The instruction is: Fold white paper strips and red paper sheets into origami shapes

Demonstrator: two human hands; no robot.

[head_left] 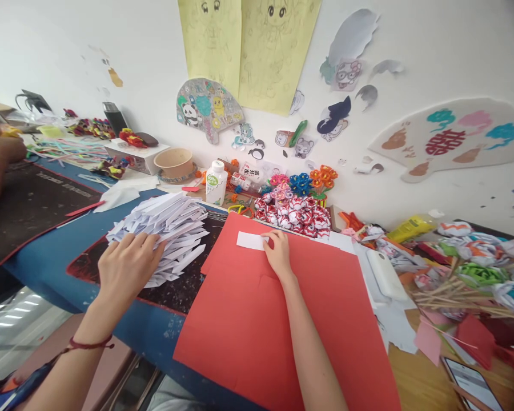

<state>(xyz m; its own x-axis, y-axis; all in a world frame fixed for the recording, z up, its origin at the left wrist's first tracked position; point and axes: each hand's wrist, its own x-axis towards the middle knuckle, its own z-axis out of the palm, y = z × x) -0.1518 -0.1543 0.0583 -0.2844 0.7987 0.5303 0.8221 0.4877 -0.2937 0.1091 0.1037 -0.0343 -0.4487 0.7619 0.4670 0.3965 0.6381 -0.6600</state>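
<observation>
A heap of folded white paper pieces (175,222) lies on a dark mat. My left hand (131,260) rests at the near side of this heap, its fingers curled together against the paper; their tips are hidden. On large sheets of red paper (240,319), a small white paper rectangle (249,240) lies flat near the top edge. Its right end is pinched between the thumb and fingers of my right hand (277,251), while my forearm crosses the red sheets.
Behind the sheets stand a white bottle (216,182), scissors (242,210) and red-and-white paper flowers (297,216). Right of them are loose papers, a white box-like object (385,275), wooden sticks and a phone (473,382). Another person's hand (2,145) is at far left.
</observation>
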